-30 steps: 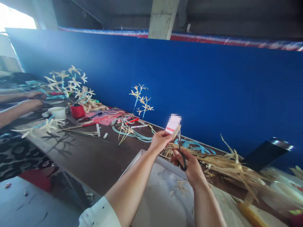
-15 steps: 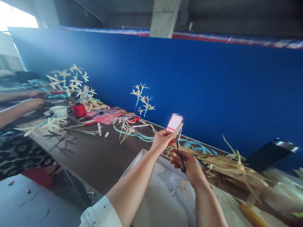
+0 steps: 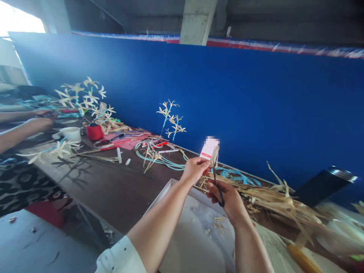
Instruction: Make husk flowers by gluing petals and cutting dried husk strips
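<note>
My left hand (image 3: 196, 167) is closed, pinching a pale strip of dried husk (image 3: 216, 156) between thumb and fingers. In my right hand (image 3: 227, 199) are scissors (image 3: 218, 191) with black handles, their blades pointing up at the strip just beside my left fingertips. How far the blades are apart is hard to make out. Directly behind the left fingers a white card-like thing with a red band (image 3: 206, 151) shows, its top blurred; I cannot tell whether the hand touches it. Both hands are above the far edge of a shallow white box (image 3: 170, 185) with small scraps inside.
Dried husks (image 3: 278, 201) lie to the right, near a dark cylinder (image 3: 315, 185). Husk flowers (image 3: 170, 117) stand by the blue panel (image 3: 256, 94). Leftward are blue-green cords (image 3: 159, 163), a red spool (image 3: 94, 132), a white mug (image 3: 70, 134) and another person's forearms (image 3: 25, 131).
The scissors and my right hand have shifted very slightly, with the blades a bit higher against the husk strip. My left hand keeps its place. At left, the other person's hands moved a little.
</note>
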Demonstrator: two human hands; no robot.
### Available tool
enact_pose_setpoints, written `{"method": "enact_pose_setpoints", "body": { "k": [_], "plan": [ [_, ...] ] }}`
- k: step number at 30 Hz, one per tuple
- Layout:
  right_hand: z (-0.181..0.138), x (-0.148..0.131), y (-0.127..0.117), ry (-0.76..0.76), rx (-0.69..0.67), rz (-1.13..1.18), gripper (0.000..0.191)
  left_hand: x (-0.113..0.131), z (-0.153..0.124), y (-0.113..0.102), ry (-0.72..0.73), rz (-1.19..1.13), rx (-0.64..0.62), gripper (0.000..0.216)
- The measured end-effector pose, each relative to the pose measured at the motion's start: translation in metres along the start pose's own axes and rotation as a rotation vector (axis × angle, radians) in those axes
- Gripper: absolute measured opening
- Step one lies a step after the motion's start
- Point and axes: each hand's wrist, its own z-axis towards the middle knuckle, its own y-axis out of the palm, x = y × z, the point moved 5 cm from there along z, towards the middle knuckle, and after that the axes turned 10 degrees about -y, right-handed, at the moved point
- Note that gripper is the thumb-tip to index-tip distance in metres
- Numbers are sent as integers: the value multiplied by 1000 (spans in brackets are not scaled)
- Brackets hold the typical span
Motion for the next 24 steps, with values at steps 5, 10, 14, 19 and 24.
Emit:
{"method": "enact_pose_setpoints", "body": {
  "k": [5,10,14,19,24],
  "plan": [
    [0,0,0,-5,-3,1,42,4,-4,1,25,58,18,12],
    [0,-1,2,12,2,-15,44,6,-5,0,42,96,39,11],
    [0,0,1,7,9,-7,45,4,-4,0,48,102,35,11],
    [1,1,-2,-7,22,-23,46,1,-2,0,40,80,30,11],
    [1,2,-1,-24,16,-13,44,2,-2,0,36,77,34,12]
  ]
}}
